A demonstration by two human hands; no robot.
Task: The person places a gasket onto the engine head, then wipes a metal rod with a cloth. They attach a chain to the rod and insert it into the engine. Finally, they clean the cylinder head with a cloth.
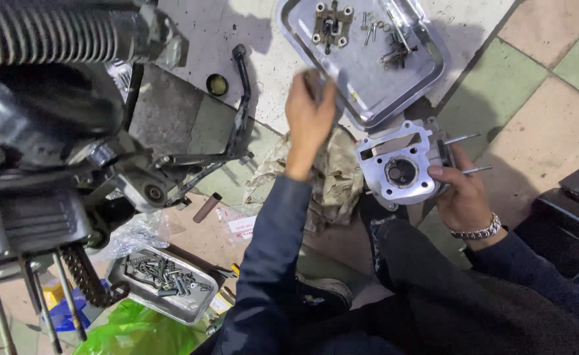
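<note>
Two hands are ours. Our right hand (463, 194) grips the silver engine cylinder head (398, 167), just below the metal tray (368, 92). Our left hand (309, 118) closes on a small blurry thing at the tray's edge, above a dirty rag (332, 181).

Even, bright light, glare on the metal tray (368, 79), raised hand (309, 118) motion-blurred.

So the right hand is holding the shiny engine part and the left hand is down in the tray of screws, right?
Not quite. The left hand is up by the big tray of engine bits, not the screw tray. The right hand does hold the engine part, as the head view shows.
</note>
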